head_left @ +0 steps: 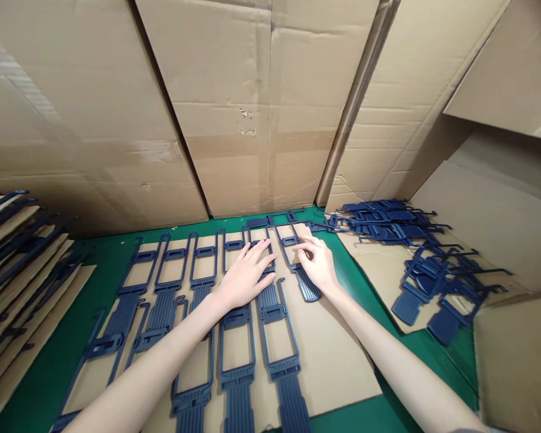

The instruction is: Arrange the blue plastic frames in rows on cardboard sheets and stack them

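My left hand [246, 276] lies palm down with fingers spread over dark blue plastic frames laid in rows on a cardboard sheet [333, 361]. Its fingertips rest at the upper row, and nothing is gripped in it. At the right end of that row, the curled thumb and fingers of my right hand [318, 264] close on the side of a dark blue plastic frame [307, 285]. This piece has a rectangular opening and a ribbed, paddle-like end. In the lower row, another frame [277, 337] lies with its ribbed end toward me.
On the right, a loose heap of similar blue frames [415, 270] lies on cardboard. Layered cardboard sheets with blue frames between them [27, 288] stand at the left. Large cardboard boxes [252, 108] wall off the back of the green tabletop [365, 282].
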